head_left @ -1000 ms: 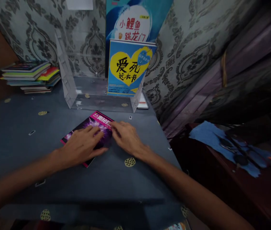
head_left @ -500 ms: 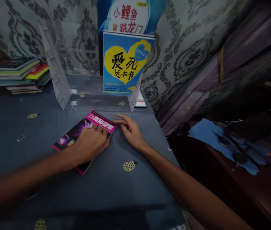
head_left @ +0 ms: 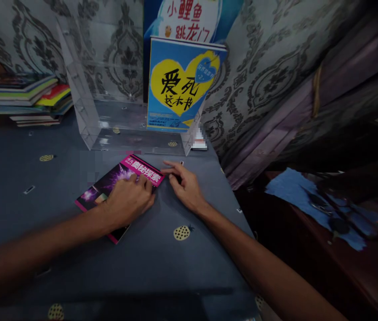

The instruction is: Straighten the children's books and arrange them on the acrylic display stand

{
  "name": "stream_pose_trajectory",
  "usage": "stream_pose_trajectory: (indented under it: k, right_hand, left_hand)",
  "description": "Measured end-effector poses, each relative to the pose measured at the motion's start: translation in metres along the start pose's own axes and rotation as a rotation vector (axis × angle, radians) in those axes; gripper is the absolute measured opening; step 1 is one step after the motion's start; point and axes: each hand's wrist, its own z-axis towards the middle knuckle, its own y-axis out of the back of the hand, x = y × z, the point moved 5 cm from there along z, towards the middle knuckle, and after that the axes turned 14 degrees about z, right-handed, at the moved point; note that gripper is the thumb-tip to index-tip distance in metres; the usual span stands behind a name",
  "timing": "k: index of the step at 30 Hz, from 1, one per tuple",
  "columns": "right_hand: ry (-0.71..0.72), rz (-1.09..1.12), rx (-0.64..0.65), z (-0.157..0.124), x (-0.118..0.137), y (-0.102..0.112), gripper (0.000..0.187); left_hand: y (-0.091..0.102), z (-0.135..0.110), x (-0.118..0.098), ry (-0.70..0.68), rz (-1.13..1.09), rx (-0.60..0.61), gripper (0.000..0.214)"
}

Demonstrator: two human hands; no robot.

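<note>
A pink and purple book (head_left: 108, 187) lies flat on the blue-grey tablecloth (head_left: 162, 263). My left hand (head_left: 129, 200) rests on top of it, fingers curled down over its right part near the title strip. Just to the right, my right hand (head_left: 184, 183) lies on the cloth with fingers stretched toward the book's right corner, fingertips at its edge. Behind them a clear acrylic stand (head_left: 88, 116) holds an upright blue book with a yellow heart (head_left: 182, 84), and a taller blue book (head_left: 192, 20) stands behind that one.
A stack of thin colourful books (head_left: 25, 100) lies at the back left of the table. Patterned wallpaper (head_left: 269, 58) runs behind. The table's right edge drops off to a dark wooden surface with a blue cloth (head_left: 296, 191).
My right hand slid off the pink book's cover to its right corner on the cloth. My left hand curled its fingers and stayed on the cover. The view shifted slightly.
</note>
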Motion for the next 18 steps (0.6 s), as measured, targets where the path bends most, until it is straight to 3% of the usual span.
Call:
stream_pose_trajectory:
  k: [7,11,18]
  right_hand:
    - [0.114,-0.427,0.205,-0.008,0.022,-0.016,0.031]
    - [0.121,-0.498,0.22,-0.012,0.028,-0.021,0.02]
    - [0.141,-0.445,0.191,-0.013,0.03,-0.02,0.018]
  left_hand:
    - [-0.002,-0.004,0.007,-0.013,-0.046,-0.091,0.035]
    - [-0.008,-0.001,0.02,0.004,-0.083,-0.183,0.022]
    - [-0.027,0.007,0.047,0.149,-0.049,-0.198,0.029]
